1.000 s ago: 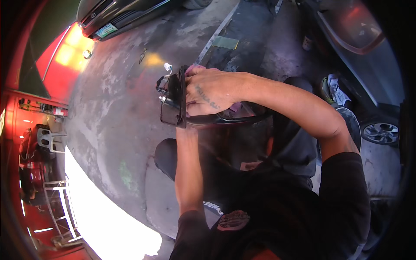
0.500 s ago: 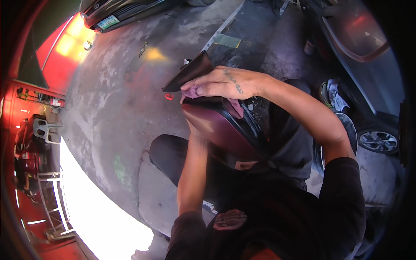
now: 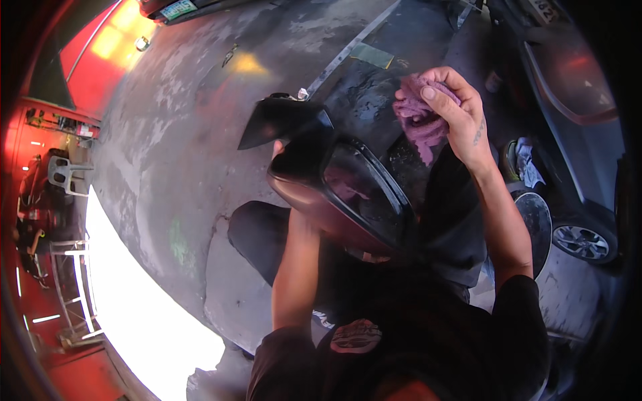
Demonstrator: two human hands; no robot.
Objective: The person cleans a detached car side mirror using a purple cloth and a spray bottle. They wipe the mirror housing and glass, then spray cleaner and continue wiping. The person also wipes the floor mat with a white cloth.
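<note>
A car side mirror, with a dark maroon housing and a black mounting base, lies tilted over my lap, its glass facing up and to the right. My left hand grips it from the far left side; a fingertip shows beside the neck, and the housing hides the rest. Raised to the right, apart from the mirror, my right hand pinches a crumpled purple cloth between thumb and fingers. The glass carries a faint purple reflection of the cloth.
A grey car door and a wheel are on the right, near a round black stool seat and a crumpled white cloth. Stained concrete floor spreads left, with a grey plastic chair beyond.
My right hand has lifted off the mirror and moved right with the purple cloth, uncovering the glass. The mirror has turned slightly in my left hand, showing more glass.
</note>
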